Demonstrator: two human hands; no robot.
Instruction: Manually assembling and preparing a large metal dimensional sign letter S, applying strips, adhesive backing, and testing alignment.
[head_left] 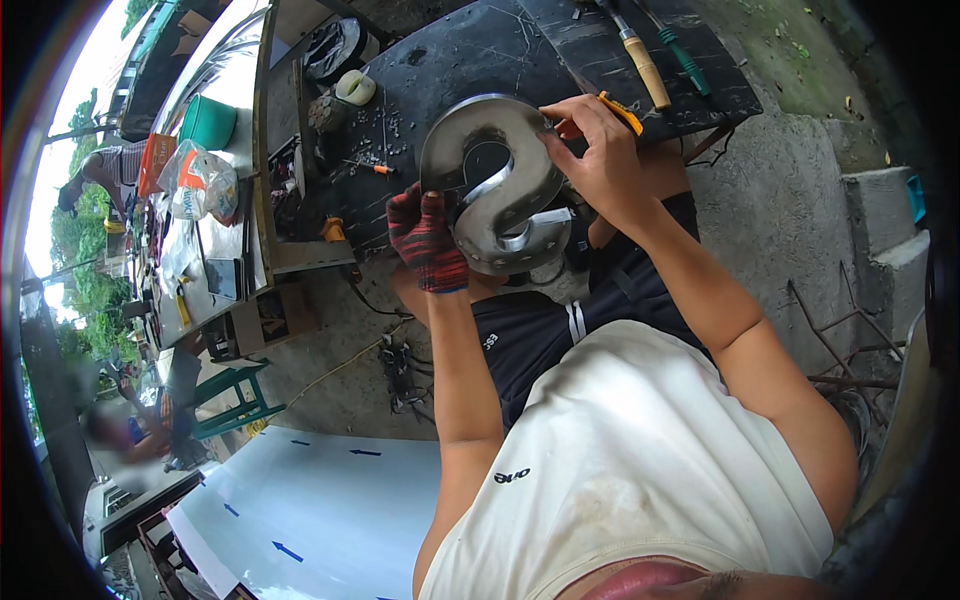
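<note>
A grey S-shaped metal sign letter [497,205] with shiny side walls is tilted up over the near edge of the black table, above my lap. My left hand [430,240], in a red and black knitted glove, grips its left side, thumb on the face. At the upper right edge, my bare right hand [600,155] has its fingers bent, with thumb and fingertips against the metal. A yellow-orange tool handle [621,113] shows just behind those fingers; whether the hand also holds it is unclear. The letter's underside is hidden.
On the black table [470,60] lie a wooden-handled tool [645,72], a green-handled tool [684,60], an orange-handled screwdriver [380,168], scattered small bits and a pale tape roll [355,87]. A cluttered bench with a green bucket [208,122] stands left. A white sheet [330,510] lies lower left.
</note>
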